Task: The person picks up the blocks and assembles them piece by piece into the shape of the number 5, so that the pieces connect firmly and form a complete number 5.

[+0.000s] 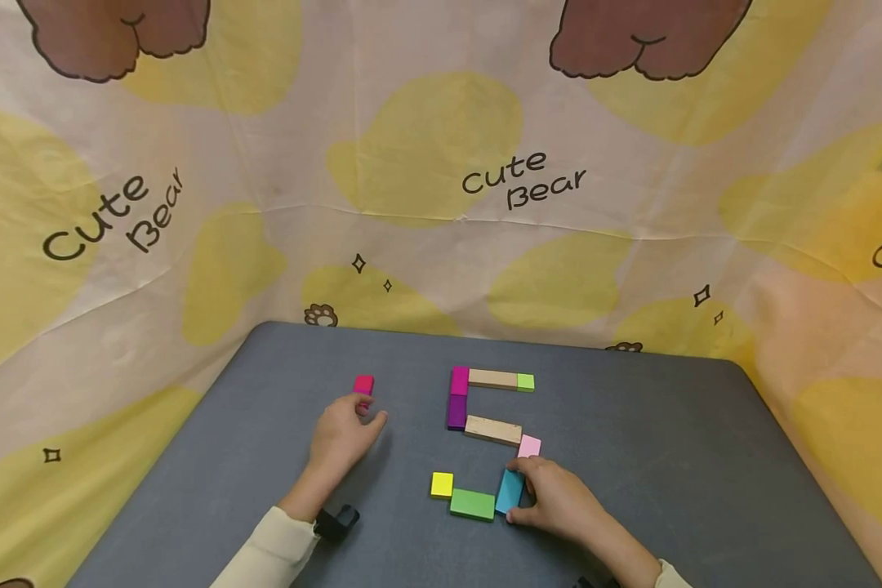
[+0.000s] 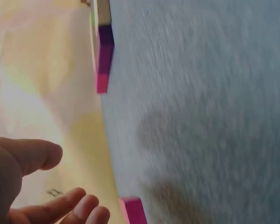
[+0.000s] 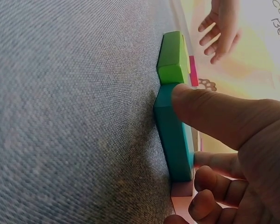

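Observation:
My right hand (image 1: 569,502) pinches a blue block (image 1: 510,490) by its two ends, thumb at the near end and a finger at the far end. In the right wrist view, the blue block lies against a green block (image 3: 171,56) at one end and a pink block (image 3: 183,203) at the other. My left hand (image 1: 341,437) hovers above the table with fingers loosely bent and nothing held. Just beyond its fingertips lies a red block (image 1: 364,382) with a magenta block (image 2: 134,211) touching it, partly hidden by the fingers in the head view.
Blocks form an S-like line: light green (image 1: 525,382), wooden (image 1: 492,379), magenta (image 1: 459,380), purple (image 1: 456,412), another wooden block (image 1: 493,429), then pink, blue, green, and yellow (image 1: 442,485). The grey table (image 1: 654,457) meets a patterned cloth (image 1: 426,147) behind and at both sides.

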The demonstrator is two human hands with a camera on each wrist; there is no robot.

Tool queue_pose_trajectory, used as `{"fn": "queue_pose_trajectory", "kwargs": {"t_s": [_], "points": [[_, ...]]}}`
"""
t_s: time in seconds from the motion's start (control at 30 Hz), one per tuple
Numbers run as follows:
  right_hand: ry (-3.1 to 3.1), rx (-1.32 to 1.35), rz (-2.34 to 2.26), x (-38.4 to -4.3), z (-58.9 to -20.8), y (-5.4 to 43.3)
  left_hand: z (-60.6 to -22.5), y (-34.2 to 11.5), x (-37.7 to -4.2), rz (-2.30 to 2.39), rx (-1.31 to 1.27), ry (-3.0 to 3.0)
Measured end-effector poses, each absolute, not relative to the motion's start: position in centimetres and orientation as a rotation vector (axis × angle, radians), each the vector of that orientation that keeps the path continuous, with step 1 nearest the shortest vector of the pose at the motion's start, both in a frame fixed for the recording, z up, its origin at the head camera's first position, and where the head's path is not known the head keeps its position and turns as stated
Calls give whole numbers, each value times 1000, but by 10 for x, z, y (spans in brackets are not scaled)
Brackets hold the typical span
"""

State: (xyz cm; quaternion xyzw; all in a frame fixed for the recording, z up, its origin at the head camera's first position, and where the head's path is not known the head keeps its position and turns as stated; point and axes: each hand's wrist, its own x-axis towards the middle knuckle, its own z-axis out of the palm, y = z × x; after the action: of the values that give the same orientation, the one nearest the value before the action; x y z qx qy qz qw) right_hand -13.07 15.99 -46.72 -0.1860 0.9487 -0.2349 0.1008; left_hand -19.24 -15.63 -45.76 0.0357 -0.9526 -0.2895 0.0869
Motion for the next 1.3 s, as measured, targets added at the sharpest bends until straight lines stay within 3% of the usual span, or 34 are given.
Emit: {"fn": "queue_pose_trajectory", "kwargs": {"t_s": [1.3], "points": [[2797, -551, -715, -132, -469, 161, -477, -195, -233, -821, 289, -2985]]}}
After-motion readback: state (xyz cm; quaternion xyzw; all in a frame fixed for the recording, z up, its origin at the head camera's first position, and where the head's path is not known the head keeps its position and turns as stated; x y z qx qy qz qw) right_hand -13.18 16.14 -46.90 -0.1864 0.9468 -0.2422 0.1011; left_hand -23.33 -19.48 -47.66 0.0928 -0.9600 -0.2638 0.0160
